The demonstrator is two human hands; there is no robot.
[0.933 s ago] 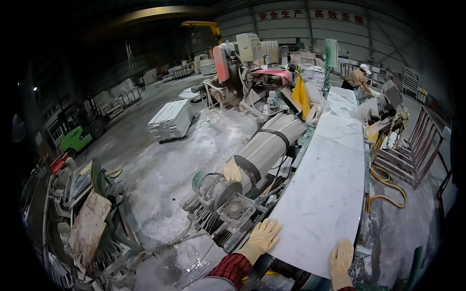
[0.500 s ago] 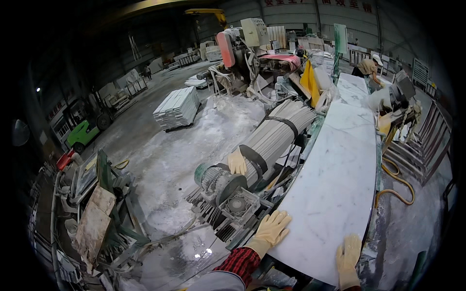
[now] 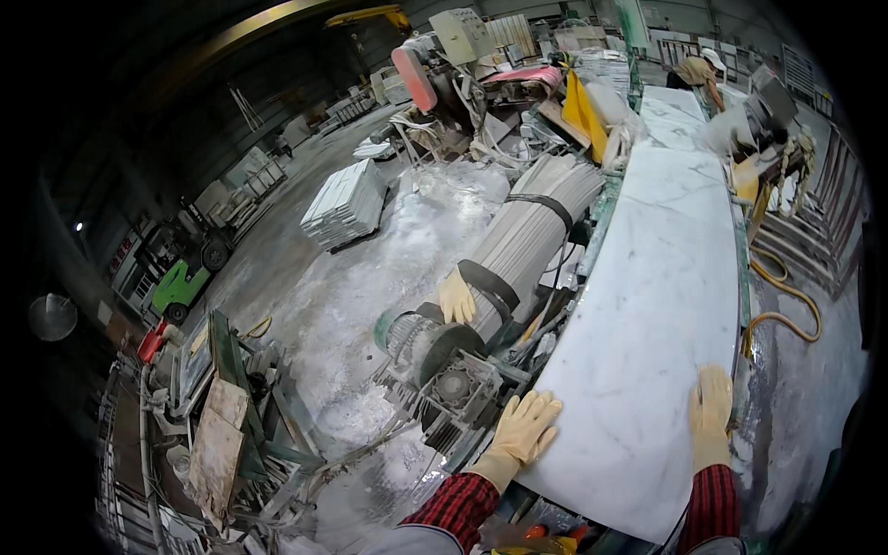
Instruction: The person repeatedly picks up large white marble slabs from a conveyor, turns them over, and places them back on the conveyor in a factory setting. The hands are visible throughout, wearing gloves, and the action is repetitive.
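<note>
Glossy veined stone slab (image 3: 647, 305), left hand (image 3: 514, 438) atop, fingers (image 3: 544, 408) parted, right hand (image 3: 710, 416), fingers (image 3: 714, 383) together

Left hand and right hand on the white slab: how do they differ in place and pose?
The left hand is at the left edge of the white slab, while the right hand is by its right edge. The left hand's fingers slant up and rightward in the picture; the right hand's point nearly straight up. Both look open, in pale yellow gloves below red-and-black checked sleeves.

no readable words, no legible labels, numbers or signs
</note>
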